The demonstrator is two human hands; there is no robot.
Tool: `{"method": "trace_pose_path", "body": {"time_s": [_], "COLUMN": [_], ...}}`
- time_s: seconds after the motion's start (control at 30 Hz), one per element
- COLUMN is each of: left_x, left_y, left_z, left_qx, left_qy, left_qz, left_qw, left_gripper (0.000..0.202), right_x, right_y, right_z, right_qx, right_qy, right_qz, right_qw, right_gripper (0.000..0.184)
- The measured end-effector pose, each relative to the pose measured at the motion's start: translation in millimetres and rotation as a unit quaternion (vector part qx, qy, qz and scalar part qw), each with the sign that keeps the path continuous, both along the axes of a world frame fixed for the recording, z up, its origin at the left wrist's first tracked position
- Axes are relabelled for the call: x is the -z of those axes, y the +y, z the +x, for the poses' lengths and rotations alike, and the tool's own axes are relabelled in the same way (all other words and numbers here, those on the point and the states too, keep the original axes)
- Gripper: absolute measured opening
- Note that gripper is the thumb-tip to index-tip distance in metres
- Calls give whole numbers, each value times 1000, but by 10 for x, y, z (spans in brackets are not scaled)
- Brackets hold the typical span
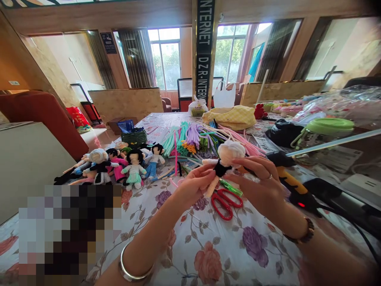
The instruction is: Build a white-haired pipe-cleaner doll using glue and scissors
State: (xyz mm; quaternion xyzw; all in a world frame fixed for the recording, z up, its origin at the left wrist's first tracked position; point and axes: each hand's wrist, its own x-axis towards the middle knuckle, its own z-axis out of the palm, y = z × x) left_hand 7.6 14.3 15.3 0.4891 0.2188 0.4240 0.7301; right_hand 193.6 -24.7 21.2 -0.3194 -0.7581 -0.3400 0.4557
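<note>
A small pipe-cleaner doll (224, 159) with a white fluffy head, black body and pale limbs is held above the floral tablecloth (208, 246). My left hand (192, 186) pinches its lower body and legs from the left. My right hand (258, 182), with a ring, grips its other side, fingers curled. Red-handled scissors (226, 202) lie on the cloth just below the doll.
Several finished dolls (119, 163) lie at the left. Bundles of coloured pipe cleaners (193, 139) spread behind the doll. A glue gun (291, 186) with a lit red light rests at the right, beside a green-lidded jar (324, 135) and a yellow bag (230, 117).
</note>
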Motion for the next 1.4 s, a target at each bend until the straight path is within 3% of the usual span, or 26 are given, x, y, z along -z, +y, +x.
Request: {"method": "trace_pose_path", "body": {"time_s": [0.1, 0.17, 0.3, 0.4, 0.73, 1.03, 1.17, 1.27, 1.4], "left_x": [-17, -20, -4, 12, 20, 149, 157, 114, 42], "left_y": [-25, -31, -22, -14, 14, 71, 66, 60, 128], "left_z": [32, 47, 58, 56, 53, 20, 21, 17, -39], "left_qx": [-80, -120, -145, -140, -206, -227, -216, -238, -346], "left_qy": [-34, -54, -54, -38, 17, 108, 146, 105, 9], "left_qz": [-56, -78, -85, -60, 43, 41, 52, 29, -46], "left_qw": [995, 988, 984, 988, 977, 967, 964, 965, 937], "left_gripper": [39, 38, 42, 45, 27, 29, 24, 20, 25], "right_x": [-9, -15, -6, 3, -31, -40, 2, 27, 29], "right_y": [13, 14, 6, 4, -6, 15, 32, 58, 84], "right_z": [-63, -101, -145, -151, -106, -104, -100, -88, -71], "right_qx": [12, 5, -23, -42, 0, -26, -57, -116, -137], "right_qy": [76, 152, 238, 225, 250, 276, 304, 349, 388], "right_qz": [-24, -106, -386, -489, -427, -482, -466, -455, -429], "right_qw": [997, 983, 891, 842, 869, 831, 829, 811, 804], "right_gripper": [20, 13, 27, 43, 41, 43, 41, 38, 39]}}
